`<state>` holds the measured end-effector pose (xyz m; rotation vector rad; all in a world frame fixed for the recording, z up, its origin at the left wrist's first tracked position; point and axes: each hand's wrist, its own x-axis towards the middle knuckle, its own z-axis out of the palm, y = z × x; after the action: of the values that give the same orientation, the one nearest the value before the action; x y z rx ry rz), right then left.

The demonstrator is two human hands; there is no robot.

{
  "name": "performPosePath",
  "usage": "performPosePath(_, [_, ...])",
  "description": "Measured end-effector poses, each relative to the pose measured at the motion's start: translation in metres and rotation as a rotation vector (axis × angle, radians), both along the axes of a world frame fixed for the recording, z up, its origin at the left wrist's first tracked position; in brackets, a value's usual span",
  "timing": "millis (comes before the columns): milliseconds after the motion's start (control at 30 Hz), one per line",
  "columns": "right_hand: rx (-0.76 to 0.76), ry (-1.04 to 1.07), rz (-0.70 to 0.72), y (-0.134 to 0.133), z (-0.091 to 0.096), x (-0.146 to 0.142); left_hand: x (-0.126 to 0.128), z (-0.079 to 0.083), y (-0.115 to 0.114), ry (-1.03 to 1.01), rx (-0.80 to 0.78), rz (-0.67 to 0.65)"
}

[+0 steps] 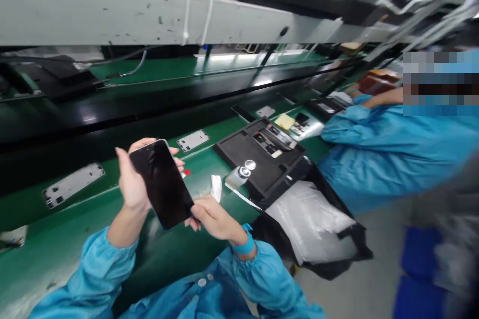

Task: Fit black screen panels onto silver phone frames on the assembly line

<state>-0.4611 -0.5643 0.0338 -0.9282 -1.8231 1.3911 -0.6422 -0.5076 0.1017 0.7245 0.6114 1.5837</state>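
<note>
A smartphone (162, 184) with a dark screen is held tilted above the green bench. My left hand (133, 179) cradles it from beneath, its fingertips showing past the far edge. At the near right corner, my right hand (211, 217) pinches the phone between thumb and fingers; a blue band circles that wrist. Just beyond my right hand lies a crumpled white wipe or paper (216, 188). A small red item (186, 173) shows beside my left fingertips. Light-coloured phone frames (74, 184) rest on the bench to the left and behind the phone.
A black foam tray (239, 147) holding phone parts sits to the right, with a small bottle (238, 176) at its near side. Below it hangs a black bag with clear plastic (310, 219). A co-worker in blue sleeves (389, 134) works at the right. A grey beam (123, 7) crosses overhead.
</note>
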Motion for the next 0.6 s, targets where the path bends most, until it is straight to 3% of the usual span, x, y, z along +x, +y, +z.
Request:
performPosePath(167, [-0.118, 0.065, -0.135, 0.017, -0.013, -0.017, -0.001, -0.002, -0.001, 0.088, 0.063, 0.097])
performPosePath(367, [-0.256, 0.155, -0.189, 0.036, -0.028, -0.028, 0.001, -0.005, -0.001, 0.250, 0.115, 0.252])
performPosePath(433, [-0.344, 0.149, -0.115, 0.038, -0.026, -0.033, 0.001, -0.004, -0.006, 0.295, 0.106, 0.129])
performPosePath(500, [-0.401, 0.151, 0.049, 0.040, -0.023, -0.039, 0.001, -0.005, -0.010, 0.320, 0.088, -0.030])
performPosePath(600, [-0.401, 0.156, 0.195, 0.040, -0.021, -0.047, 0.000, -0.012, -0.004, 0.329, 0.040, -0.136])
